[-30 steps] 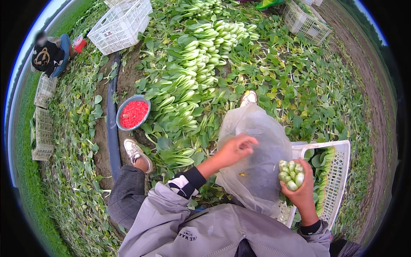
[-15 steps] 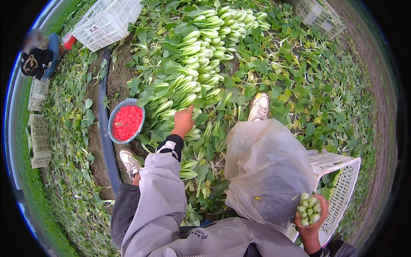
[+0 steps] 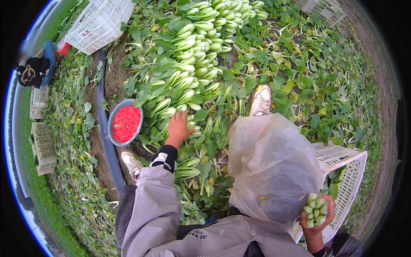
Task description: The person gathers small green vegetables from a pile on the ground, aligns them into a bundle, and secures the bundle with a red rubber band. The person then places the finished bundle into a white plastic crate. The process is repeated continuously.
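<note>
My left hand [image 3: 177, 128], back up and fingers spread, rests at the near end of a long row of bok choy [image 3: 192, 64]. Its fingertips touch or hover just over the pale stalks; I see nothing gripped in it. Out to the right, my right hand [image 3: 314, 234] is wrapped round a bundle of bok choy [image 3: 316, 210], with the pale cut bases facing up. That bundle sits beside a white plastic crate [image 3: 361, 171]. Left of the row stands a grey-blue basin [image 3: 112, 133] full of red strips [image 3: 127, 120].
Clear plastic sheeting [image 3: 274, 167] covers my right leg. A dark hose [image 3: 102, 103] runs along the soil at left. White crates [image 3: 100, 25] stand at the far left, more [image 3: 323, 10] at the far right. Another person [image 3: 34, 70] crouches at the left edge. Loose leaves cover the ground.
My left hand has drawn back slightly to the left and its fingers have spread. My right hand still holds the bok choy bundle. The whole view has shifted a little.
</note>
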Tool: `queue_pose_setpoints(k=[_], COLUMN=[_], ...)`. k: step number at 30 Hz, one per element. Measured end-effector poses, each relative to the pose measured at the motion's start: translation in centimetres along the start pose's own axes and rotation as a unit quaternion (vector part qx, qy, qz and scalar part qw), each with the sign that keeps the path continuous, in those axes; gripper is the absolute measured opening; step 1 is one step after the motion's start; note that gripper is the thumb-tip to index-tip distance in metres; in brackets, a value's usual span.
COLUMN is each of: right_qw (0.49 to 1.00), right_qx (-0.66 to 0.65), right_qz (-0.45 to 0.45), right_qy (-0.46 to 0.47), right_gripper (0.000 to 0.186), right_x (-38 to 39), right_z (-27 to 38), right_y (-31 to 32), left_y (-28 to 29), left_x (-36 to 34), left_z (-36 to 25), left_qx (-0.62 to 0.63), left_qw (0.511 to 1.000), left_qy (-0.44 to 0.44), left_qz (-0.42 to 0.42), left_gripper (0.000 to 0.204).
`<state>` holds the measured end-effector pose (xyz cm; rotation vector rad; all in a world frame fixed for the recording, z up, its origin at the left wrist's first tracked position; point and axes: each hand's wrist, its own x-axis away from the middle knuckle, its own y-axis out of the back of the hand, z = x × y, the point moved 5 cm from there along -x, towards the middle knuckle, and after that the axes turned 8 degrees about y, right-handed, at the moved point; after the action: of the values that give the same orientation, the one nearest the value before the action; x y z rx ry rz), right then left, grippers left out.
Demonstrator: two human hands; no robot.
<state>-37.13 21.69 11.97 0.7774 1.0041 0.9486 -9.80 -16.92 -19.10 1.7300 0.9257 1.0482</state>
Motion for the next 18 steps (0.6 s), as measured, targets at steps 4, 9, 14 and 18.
queue_pose_setpoints(k=[4, 9, 14, 18], right_qw=[1.0, 1.0, 1.0, 0.999], right_qx=[0.001, 0.013, 0.016, 0.012], right_qz=[-0.009, -0.011, -0.014, -0.029], right_qy=[-0.003, -0.012, -0.009, -0.021], right_gripper=[0.084, 0.084, 0.084, 0.083], right_x=[0.3, 0.6, 0.6, 0.7], right_z=[-0.2, -0.5, -0.8, -0.9], right_y=[-0.1, -0.2, -0.2, -0.3], left_y=[-1.2, -2.3, -2.7, -1.8], left_x=[-0.1, -0.6, -1.6, -1.5], left_z=[-0.2, 0.2, 1.9, -1.0], left_qx=[-0.008, 0.041, 0.105, 0.05], left_qw=[0.996, 0.992, 0.982, 0.99], left_qy=[-0.079, -0.093, -0.116, -0.108], left_qz=[-0.051, -0.081, -0.102, -0.081], left_gripper=[0.063, 0.052, 0.041, 0.05])
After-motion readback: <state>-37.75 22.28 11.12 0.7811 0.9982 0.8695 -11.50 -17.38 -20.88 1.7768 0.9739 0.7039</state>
